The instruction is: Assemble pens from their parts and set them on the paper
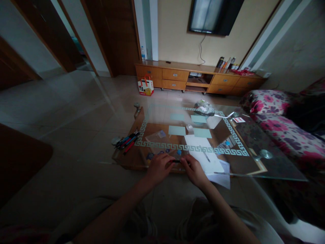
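A dark pen point(175, 161) with a reddish end is held level between my two hands, just over the near edge of the glass table point(275, 169). My left hand point(159, 166) pinches its left end, and the fingers of my right hand point(195, 170) close on its right end. To the left, a pile of pens point(127, 140) lies on the glass, mostly black with some red and blue. White paper sheets point(203, 157) spread to the right of my hands, and a thin pen point(205, 154) rests across them. A clear plastic sleeve point(155, 136) lies behind my left hand.
A crumpled plastic bag point(203, 107) sits at the table's far side, near a red-and-white card point(238, 120). Beyond stands a low wooden cabinet point(175, 74) with a carton bag point(146, 87) before it. A flowered sofa point(286, 132) borders the right side.
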A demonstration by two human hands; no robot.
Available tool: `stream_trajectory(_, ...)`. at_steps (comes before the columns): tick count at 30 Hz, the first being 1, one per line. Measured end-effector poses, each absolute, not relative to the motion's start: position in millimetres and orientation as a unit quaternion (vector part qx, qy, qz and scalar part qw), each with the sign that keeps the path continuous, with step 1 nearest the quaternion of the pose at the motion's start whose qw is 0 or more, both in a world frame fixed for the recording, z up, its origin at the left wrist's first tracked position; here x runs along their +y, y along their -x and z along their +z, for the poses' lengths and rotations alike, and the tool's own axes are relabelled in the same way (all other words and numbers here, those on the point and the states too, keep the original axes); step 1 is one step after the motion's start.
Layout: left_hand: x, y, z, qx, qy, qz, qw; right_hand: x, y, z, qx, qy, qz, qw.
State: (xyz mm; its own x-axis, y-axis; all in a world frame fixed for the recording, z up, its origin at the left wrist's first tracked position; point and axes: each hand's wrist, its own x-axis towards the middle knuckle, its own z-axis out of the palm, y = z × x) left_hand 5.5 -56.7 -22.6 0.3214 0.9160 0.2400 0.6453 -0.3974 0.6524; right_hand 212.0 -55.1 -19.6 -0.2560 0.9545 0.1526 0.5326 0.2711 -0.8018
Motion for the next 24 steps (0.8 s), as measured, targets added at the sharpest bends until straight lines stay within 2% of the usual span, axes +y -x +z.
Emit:
stream_trajectory(9,-56.0,-7.6,-27.7,0.461,-0.777,0.333,0.27,-55.3,-213.7,-17.7,-0.716,0.535,0.291,0.34)
stream_trajectory(16,-55.0,-6.0,-25.9,0.464,-0.794,0.307,0.244,-55.4,-215.3,-16.7,-0.736,0.542,0.255,0.317)
stream_trajectory(24,-55.6,-5.6,-20.4,0.475,-0.789,0.315,0.232,-54.8,-213.7,-20.1,-0.743,0.525,0.266,0.319)
